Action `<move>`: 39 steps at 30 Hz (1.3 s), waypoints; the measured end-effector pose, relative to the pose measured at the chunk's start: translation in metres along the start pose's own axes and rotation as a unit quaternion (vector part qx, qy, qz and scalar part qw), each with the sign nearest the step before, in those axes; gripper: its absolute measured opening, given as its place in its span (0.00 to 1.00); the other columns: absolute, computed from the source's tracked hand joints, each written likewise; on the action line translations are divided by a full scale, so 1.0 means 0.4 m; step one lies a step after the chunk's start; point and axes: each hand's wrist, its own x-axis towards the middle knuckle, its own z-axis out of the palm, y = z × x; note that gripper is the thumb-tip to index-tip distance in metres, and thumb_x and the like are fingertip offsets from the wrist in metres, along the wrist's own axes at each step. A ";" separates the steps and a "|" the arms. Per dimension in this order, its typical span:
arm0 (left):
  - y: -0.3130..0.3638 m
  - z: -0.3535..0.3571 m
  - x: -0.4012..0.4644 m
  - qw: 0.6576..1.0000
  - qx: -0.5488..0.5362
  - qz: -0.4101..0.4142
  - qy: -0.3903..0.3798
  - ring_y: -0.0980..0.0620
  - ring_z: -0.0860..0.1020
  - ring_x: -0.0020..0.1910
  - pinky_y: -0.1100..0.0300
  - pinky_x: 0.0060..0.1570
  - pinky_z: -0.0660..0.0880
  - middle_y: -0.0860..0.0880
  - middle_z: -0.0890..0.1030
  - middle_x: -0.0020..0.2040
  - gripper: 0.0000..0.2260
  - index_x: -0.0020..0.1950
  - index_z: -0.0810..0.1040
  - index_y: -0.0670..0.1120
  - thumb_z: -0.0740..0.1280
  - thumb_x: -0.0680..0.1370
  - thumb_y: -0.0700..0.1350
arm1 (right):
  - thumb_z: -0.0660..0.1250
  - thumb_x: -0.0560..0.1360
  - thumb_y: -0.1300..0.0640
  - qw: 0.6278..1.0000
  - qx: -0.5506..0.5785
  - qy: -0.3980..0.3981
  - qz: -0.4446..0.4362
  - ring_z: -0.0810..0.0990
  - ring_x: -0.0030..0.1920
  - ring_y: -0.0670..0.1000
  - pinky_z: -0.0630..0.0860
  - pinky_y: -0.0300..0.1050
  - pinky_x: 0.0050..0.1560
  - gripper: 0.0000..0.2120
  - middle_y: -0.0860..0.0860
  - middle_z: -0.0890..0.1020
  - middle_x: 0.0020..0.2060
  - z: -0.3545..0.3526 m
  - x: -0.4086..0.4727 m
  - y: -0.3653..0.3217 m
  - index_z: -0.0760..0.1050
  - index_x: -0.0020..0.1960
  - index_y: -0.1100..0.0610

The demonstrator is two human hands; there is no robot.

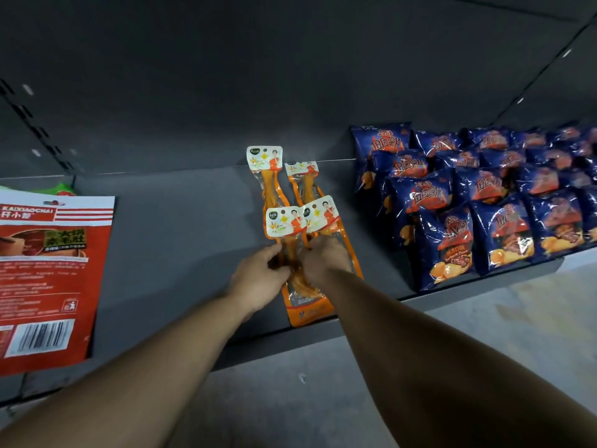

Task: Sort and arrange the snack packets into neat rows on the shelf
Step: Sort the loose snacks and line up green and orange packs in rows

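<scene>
Both hands meet on the shelf (pixel 181 221) near its front edge: left hand (pixel 258 279) and right hand (pixel 324 258) each pinch the front orange packets (pixel 300 221). Two more orange packets (pixel 266 163) lie behind; blue chip bags (pixel 484 202) fill the right end, a red packet (pixel 48 273) the left.

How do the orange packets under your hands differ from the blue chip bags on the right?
The orange packets are long, narrow and flat with clear windows; the blue chip bags are wide, puffy and opaque. Only four orange packets show, in two short rows; the blue bags are many, in overlapping rows. The left hand and right hand grip the front orange pair; nothing touches the blue bags. Both lie on the same dark shelf.
</scene>
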 end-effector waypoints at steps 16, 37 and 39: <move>0.005 -0.037 -0.009 0.995 0.038 -0.003 0.088 0.51 0.72 0.65 0.69 0.56 0.62 0.50 0.70 0.69 0.20 0.70 0.71 0.50 0.66 0.78 0.46 | 0.58 0.79 0.49 0.984 -0.118 0.118 -0.063 0.71 0.65 0.59 0.70 0.49 0.59 0.21 0.58 0.72 0.65 -0.008 -0.028 -0.028 0.64 0.68 0.60; -0.281 -0.522 -0.201 0.871 0.253 -0.244 0.343 0.39 0.61 0.68 0.48 0.65 0.61 0.39 0.62 0.68 0.26 0.68 0.63 0.42 0.65 0.75 0.54 | 0.61 0.78 0.51 0.964 -0.072 -0.062 -0.248 0.79 0.53 0.57 0.76 0.45 0.51 0.12 0.56 0.82 0.49 0.310 -0.210 -0.339 0.78 0.50 0.59; -0.305 -0.541 -0.213 0.867 0.274 -0.248 0.333 0.39 0.61 0.68 0.48 0.64 0.61 0.39 0.62 0.68 0.28 0.69 0.61 0.43 0.65 0.75 0.56 | 0.61 0.79 0.51 0.962 -0.077 -0.071 -0.253 0.79 0.51 0.56 0.76 0.45 0.50 0.12 0.55 0.82 0.48 0.332 -0.227 -0.348 0.77 0.49 0.58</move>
